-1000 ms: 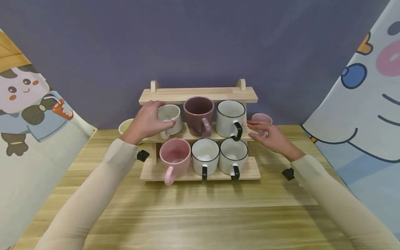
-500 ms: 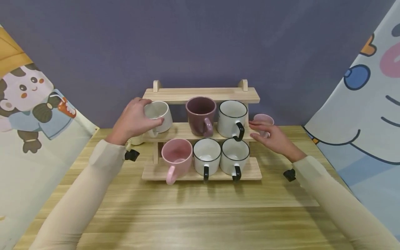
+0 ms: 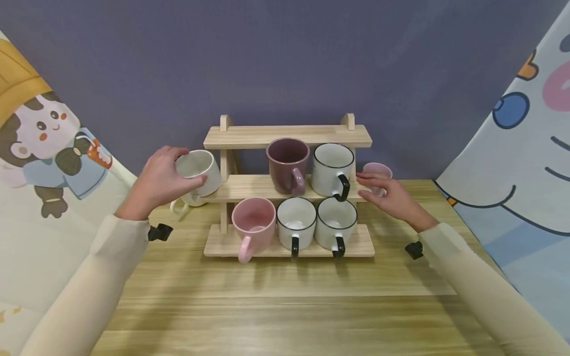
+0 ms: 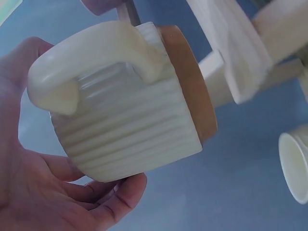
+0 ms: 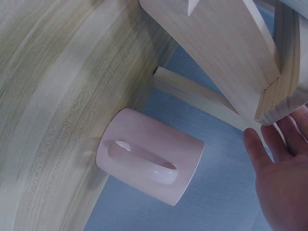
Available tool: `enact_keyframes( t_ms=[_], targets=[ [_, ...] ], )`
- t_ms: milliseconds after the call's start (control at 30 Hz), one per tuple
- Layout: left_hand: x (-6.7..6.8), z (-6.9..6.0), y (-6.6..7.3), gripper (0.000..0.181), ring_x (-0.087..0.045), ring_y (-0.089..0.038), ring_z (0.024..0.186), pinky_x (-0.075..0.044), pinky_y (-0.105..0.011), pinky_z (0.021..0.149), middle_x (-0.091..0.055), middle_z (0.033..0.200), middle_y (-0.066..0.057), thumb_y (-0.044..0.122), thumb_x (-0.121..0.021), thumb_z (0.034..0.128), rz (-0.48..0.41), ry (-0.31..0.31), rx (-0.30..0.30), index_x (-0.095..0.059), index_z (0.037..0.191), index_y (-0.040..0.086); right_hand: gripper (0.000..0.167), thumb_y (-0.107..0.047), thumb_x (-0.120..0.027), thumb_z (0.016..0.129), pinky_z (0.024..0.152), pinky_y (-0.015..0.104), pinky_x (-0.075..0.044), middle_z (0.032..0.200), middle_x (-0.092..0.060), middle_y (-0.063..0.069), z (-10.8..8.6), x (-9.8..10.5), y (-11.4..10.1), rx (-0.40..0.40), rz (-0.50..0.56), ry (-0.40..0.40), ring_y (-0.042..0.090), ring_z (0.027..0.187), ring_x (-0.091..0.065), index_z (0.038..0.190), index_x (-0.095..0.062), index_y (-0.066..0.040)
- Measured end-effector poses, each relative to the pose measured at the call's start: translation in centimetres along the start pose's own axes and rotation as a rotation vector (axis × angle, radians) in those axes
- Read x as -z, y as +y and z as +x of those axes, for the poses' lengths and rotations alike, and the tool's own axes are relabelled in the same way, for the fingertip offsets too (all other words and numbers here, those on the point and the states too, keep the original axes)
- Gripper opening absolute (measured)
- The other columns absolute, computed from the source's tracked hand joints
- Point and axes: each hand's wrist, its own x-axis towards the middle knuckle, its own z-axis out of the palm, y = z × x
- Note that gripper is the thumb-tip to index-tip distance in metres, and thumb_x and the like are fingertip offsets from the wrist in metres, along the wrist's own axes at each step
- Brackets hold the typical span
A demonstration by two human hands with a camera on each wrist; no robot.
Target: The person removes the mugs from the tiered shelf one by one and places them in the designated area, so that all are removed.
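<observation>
My left hand [image 3: 160, 179] grips a white mug [image 3: 207, 173] by its body, off the left end of the wooden shelf rack [image 3: 249, 187]. In the left wrist view the mug [image 4: 130, 125] shows ribbed sides, a thick handle and a bare tan base, tilted in the frame. At the rack's right end my right hand [image 3: 388, 195] touches the middle board's end, with nothing in its grasp; the right wrist view shows its fingertips against the wood. Just behind that hand stands a pale pink mug [image 5: 144, 156] on the table.
On the middle board stand a purple mug [image 3: 287, 168] and a black-rimmed white mug [image 3: 327, 170]. The bottom board bears a pink mug [image 3: 254, 222] and two black-rimmed white mugs [image 3: 294, 222]. A cream mug [image 3: 194, 200] sits partly hidden below the held one.
My left hand has carried the white mug leftward from the middle board, past the rack's left end. The right hand stays at the board's right end.
</observation>
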Motion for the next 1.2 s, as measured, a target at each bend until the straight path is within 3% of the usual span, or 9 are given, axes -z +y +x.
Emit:
enact_keyframes(
  t_ms=[367,600,867,1033,1200],
  targets=[
    [0.0,-3.0,-3.3,0.075,-0.045,-0.038,0.094,-0.039,-0.049,0.068,-0.050,0.113,-0.027,0.042,-0.071,0.0772,0.040,-0.025,0.032,-0.048,0.125,-0.011,0.042,-0.023,-0.068,0.089,0.099,0.043,-0.035,0.130,-0.056,0.007,0.0,0.0,0.1,-0.006,0.005,-0.012,0.025,0.125,-0.043,0.126,-0.061,-0.006],
    [-0.1,-4.3,-5.1,0.074,-0.045,-0.038,0.091,-0.038,-0.046,0.065,-0.049,0.107,-0.027,0.039,-0.073,0.0761,0.050,-0.004,0.048,-0.049,0.122,-0.013,0.041,-0.023,-0.067,0.089,0.099,0.046,-0.035,0.130,-0.056,0.008,0.0,0.0,0.2,-0.001,0.002,-0.018,0.025,0.125,-0.043,0.126,-0.061,-0.005],
    [-2.9,-4.8,-7.7,0.066,-0.046,-0.039,0.091,-0.039,-0.047,0.066,-0.050,0.107,-0.028,0.028,-0.078,0.0703,0.022,0.015,-0.021,-0.054,0.114,-0.014,0.041,-0.022,-0.066,0.090,0.100,0.044,-0.035,0.129,-0.057,0.010,0.1,0.1,0.0,0.015,0.001,-0.014,0.029,0.125,-0.043,0.126,-0.061,-0.004],
    [-4.9,-4.9,-9.0,0.063,-0.051,-0.037,0.087,-0.042,-0.046,0.067,-0.054,0.106,-0.027,0.028,-0.079,0.0703,0.026,-0.041,-0.040,-0.056,0.110,-0.015,0.041,-0.023,-0.068,0.088,0.100,0.037,-0.035,0.130,-0.057,0.006,0.0,0.1,0.0,0.005,-0.007,-0.010,0.024,0.125,-0.044,0.126,-0.062,-0.007],
    [-6.2,-4.5,-9.9,0.067,-0.051,-0.037,0.085,-0.043,-0.046,0.067,-0.054,0.104,-0.028,0.029,-0.079,0.0715,0.030,-0.097,-0.044,-0.053,0.113,-0.018,0.043,-0.023,-0.068,0.088,0.098,0.046,-0.037,0.131,-0.056,0.007,0.0,0.1,0.1,0.004,0.004,-0.015,0.026,0.124,-0.045,0.127,-0.061,-0.007]
  ],
)
